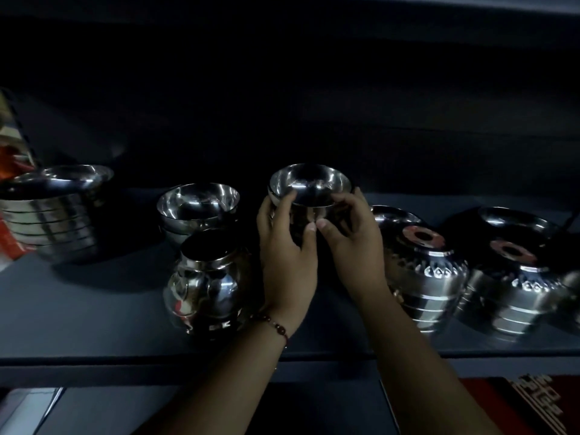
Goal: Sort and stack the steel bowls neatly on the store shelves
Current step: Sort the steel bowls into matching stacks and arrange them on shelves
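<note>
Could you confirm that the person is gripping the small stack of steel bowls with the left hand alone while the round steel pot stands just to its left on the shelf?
Not quite: in the head view both hands, left hand and right hand, grip the stack of bowls. The round steel pot does stand just left on the shelf.

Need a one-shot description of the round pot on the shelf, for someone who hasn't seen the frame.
Start at the dark shelf lined with steel bowls. Just left of the left hand, at the front, stands the pot, directly before a short stack of open bowls. Unlike its neighbours it has a bulging round belly and a narrow neck.
</note>
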The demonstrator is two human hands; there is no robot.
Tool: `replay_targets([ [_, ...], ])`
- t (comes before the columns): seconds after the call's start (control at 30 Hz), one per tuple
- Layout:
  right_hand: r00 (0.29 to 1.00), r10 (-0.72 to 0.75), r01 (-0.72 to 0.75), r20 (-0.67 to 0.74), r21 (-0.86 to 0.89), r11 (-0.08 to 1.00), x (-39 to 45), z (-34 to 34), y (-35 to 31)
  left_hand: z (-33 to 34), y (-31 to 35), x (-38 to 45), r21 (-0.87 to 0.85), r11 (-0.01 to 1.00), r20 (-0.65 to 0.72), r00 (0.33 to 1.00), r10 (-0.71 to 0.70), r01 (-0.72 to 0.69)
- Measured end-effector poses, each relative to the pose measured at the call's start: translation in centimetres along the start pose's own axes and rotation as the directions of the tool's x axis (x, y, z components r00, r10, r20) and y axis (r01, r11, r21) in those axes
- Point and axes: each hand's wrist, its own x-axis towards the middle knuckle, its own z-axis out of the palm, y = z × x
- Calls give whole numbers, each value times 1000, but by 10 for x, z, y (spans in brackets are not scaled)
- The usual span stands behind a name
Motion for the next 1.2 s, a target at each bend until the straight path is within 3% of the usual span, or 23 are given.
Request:
replay_targets([
  [0.23, 998, 58, -59, -16, -55, 997, 14, 19, 28, 15, -25, 17, 44, 999, -30, 999, -15, 16],
  [0.43, 996, 90, -90, -1, -149, 985, 3, 20, 35, 14, -33, 6, 69, 991, 2, 994, -113, 113],
  [0.57, 999, 47, -43, 14, -201, 979, -9, 17, 26, 8, -29, -4, 98, 988, 24, 992, -120, 117],
  [0.77, 971, 169, -101, 171, -346, 933, -19, 13, 9, 2, -26, -8, 235, 972, 151, 987, -48, 11],
  [0.87, 941, 242, -127, 238, -414, 901, -20, 7, -2, -3, -23, -13, 292, 956, 254, 963, -91, 13],
  [1.0, 901, 275, -54, 336, -541, 839, -24, -1, -14, -11, -12, -21, 559, 816, 401, 909, -113, -145],
  [1.13, 868, 155, 273, 472, -713, 645, -33, -13, -21, -37, 19, -31, 690, 624, 514, 855, -65, -367],
  [1.2, 852, 160, 300, 499, -715, 631, -41, -20, -30, -54, 29, -40, 707, 534, 546, 838, 3, -463],
])
